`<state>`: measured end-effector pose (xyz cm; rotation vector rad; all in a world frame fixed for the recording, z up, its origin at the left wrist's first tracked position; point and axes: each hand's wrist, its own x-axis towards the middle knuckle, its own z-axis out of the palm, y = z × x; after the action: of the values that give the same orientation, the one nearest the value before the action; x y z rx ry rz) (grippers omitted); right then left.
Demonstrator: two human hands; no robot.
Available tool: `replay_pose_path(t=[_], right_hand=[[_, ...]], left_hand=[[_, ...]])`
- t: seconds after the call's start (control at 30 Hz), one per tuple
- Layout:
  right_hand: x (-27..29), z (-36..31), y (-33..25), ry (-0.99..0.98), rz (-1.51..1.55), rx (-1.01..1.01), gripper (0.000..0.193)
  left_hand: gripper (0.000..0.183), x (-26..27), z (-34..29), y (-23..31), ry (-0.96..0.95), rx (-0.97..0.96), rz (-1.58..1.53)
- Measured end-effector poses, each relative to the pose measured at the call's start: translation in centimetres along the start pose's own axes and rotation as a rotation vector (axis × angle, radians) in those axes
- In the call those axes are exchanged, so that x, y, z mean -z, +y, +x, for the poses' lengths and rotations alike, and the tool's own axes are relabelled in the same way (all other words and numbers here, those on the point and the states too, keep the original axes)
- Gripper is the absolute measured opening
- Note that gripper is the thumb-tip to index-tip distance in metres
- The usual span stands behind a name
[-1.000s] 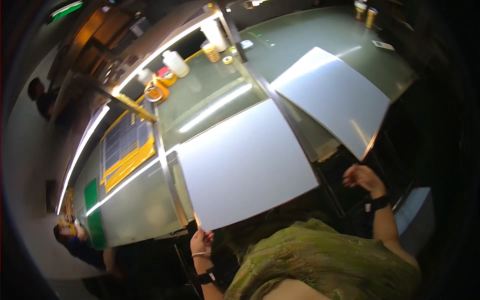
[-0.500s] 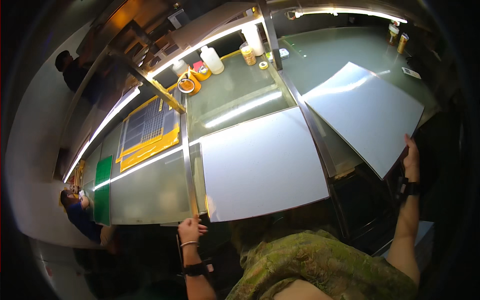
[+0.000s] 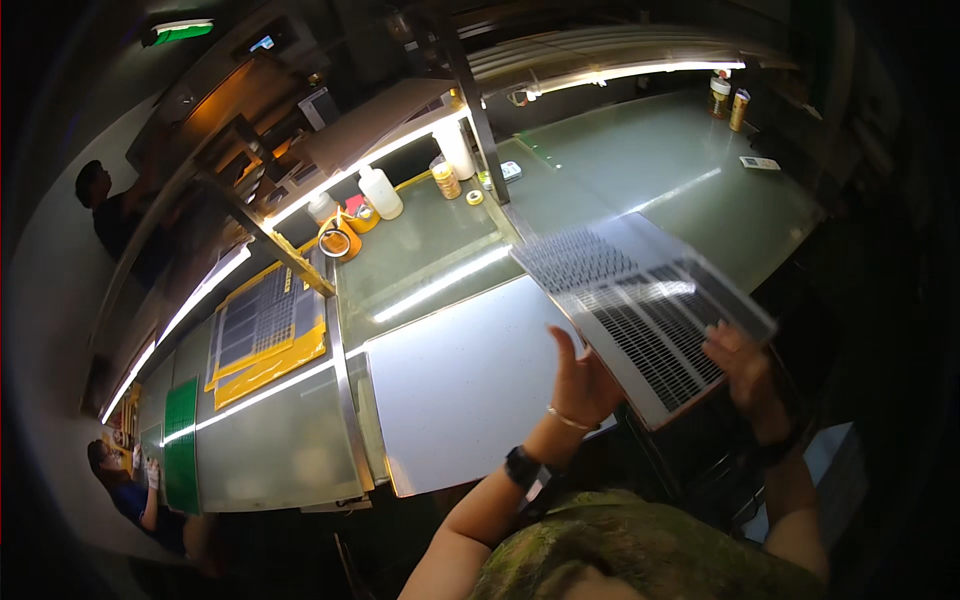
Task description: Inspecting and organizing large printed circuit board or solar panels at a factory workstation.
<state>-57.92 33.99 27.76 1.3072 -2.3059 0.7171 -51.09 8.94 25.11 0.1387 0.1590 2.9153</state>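
A thin rectangular panel [image 3: 660,380], pale with dark grid-like patterning, tilts over the table's near edge at right; its upper right part is blurred by motion. My right hand [image 3: 745,370] grips its right side, fingers over the face and somewhat smeared. Beside its left edge is my left hand [image 3: 582,385], open, thumb stretched up and apart; its other fingers are partly hidden at the panel's edge. A plain whitish panel [image 3: 460,390] lies flat on the table left of my left hand and partly behind it.
Posts split the glass-topped table [image 3: 280,430]. A green sheet [image 3: 182,440] and yellow-taped patterned films [image 3: 265,330] lie left. Tape rolls [image 3: 338,240], a white bottle [image 3: 380,192] and jars [image 3: 446,180] stand behind. A person [image 3: 135,500] works at far left; another [image 3: 110,210] is beyond.
The tilted panel has moved nearer and now shows a patterned face instead of a plain pale one. My left hand has moved right, from the table's front edge to the panel's left edge.
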Motion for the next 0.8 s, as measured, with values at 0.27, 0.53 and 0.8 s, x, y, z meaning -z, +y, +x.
replay_pose_path(t=[0.27,0.53,0.8], right_hand=[[-6.3,-1.2,-5.3,-0.32,0.191,-0.034,0.052],[-6.6,0.1,-5.4,-0.23,0.31,-0.086,0.019],[-4.7,2.6,-2.3,-0.03,1.231,-0.901,0.014]], left_hand=[[0.075,7.8,3.5,-3.1,0.296,-0.064,0.058],[0.078,7.3,3.8,-3.6,0.284,-0.03,0.038],[0.048,11.5,5.5,0.3,0.592,0.085,0.407]])
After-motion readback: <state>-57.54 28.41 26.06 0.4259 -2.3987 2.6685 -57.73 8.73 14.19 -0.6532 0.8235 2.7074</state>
